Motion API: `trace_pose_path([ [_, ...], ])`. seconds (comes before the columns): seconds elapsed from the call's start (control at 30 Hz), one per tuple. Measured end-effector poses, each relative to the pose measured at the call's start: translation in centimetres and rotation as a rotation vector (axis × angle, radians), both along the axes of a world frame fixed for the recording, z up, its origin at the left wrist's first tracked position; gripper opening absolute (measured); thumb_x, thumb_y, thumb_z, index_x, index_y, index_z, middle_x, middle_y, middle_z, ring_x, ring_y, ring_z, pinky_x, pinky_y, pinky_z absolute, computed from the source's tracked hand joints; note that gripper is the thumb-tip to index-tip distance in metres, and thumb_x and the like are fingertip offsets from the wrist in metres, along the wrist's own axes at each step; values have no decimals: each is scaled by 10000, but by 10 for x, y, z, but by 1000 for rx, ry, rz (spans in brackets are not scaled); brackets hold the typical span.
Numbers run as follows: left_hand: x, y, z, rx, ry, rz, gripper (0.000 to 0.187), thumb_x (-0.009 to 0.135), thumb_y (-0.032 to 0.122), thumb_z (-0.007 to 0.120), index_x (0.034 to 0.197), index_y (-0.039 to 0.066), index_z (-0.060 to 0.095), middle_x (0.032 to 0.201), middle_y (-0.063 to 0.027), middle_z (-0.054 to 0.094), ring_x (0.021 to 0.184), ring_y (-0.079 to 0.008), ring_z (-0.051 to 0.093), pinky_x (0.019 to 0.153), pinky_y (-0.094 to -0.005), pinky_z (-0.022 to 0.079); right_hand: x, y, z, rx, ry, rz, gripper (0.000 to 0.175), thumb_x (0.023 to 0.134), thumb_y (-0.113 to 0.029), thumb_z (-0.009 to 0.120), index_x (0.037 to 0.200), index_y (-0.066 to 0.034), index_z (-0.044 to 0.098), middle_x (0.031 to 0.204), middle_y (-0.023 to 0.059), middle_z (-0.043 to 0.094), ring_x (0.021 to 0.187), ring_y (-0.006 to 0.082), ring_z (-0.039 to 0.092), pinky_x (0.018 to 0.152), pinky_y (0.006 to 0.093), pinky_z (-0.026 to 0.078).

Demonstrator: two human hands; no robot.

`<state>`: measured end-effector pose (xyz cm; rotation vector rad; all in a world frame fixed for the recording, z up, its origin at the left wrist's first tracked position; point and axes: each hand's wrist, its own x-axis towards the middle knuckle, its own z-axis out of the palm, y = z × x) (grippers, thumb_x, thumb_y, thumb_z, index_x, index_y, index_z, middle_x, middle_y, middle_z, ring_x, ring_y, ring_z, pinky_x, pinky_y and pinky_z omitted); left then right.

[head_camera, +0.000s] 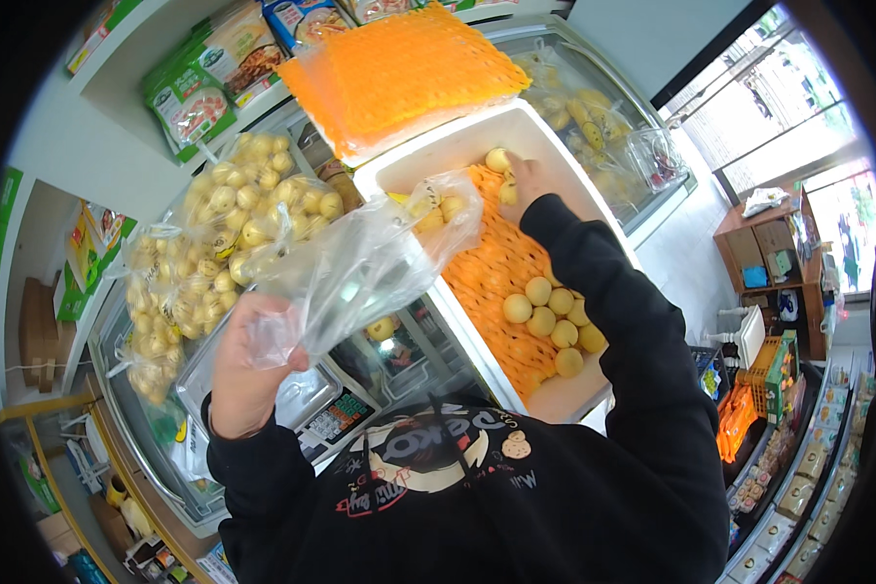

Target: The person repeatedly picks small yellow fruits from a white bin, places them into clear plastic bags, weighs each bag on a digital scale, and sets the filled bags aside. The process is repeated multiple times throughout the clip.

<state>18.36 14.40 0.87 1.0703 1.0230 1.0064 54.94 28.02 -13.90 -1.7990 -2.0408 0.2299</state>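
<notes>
My left hand [259,358] grips the gathered mouth of a clear plastic bag [358,255]. The bag stretches over the near wall of a white foam box [474,343], and several round yellow fruits [431,217] sit in its far end. Inside the box, my right hand [525,191] has its fingers around pale yellow fruit [508,191] by the far end wall; its palm side is partly hidden. Orange foam netting [493,252] lines the box. Loose yellow fruits [542,321] lie on that netting, partly behind my right sleeve.
Filled bags of yellow fruit [219,233] are piled at left, beside a weighing scale [336,412] with a keypad. More orange netting [416,73] lies beyond the box. A glass-topped chest freezer [613,146] holds further bags. Shelves [810,482] of packaged goods stand at right.
</notes>
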Motion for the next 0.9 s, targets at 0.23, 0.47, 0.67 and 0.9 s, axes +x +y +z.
trace_pose_path([
  [0.23,6,5,-10,-72,-211,19,379,760,218,693,1000,70,439,833,-27,491,624,-91,491,540,-225,422,-17,-25,63,51,896,329,636,650,-55,736,1173,-16,376,1115,117,474,1065,219,476,931,311,378],
  [0.47,17,12,-8,-1,-302,6,403,857,332,542,1112,44,424,802,-35,478,605,-74,436,503,-225,403,-51,-61,104,168,785,517,647,674,-51,742,1191,-37,353,1224,139,444,1169,240,423,1003,340,322],
  [0.67,35,12,-7,27,-410,-53,400,921,341,415,1155,18,435,738,-49,503,545,-90,445,480,-222,391,-81,-59,74,-180,560,304,432,760,-119,667,1109,-6,439,1113,151,533,1026,235,542,858,335,435],
  [0.9,45,4,-3,107,-303,0,613,913,460,381,1263,-43,368,698,-52,541,528,-96,475,475,-212,379,-45,5,34,-493,633,122,297,857,-247,521,940,26,604,862,157,638,713,177,618,655,300,492],
])
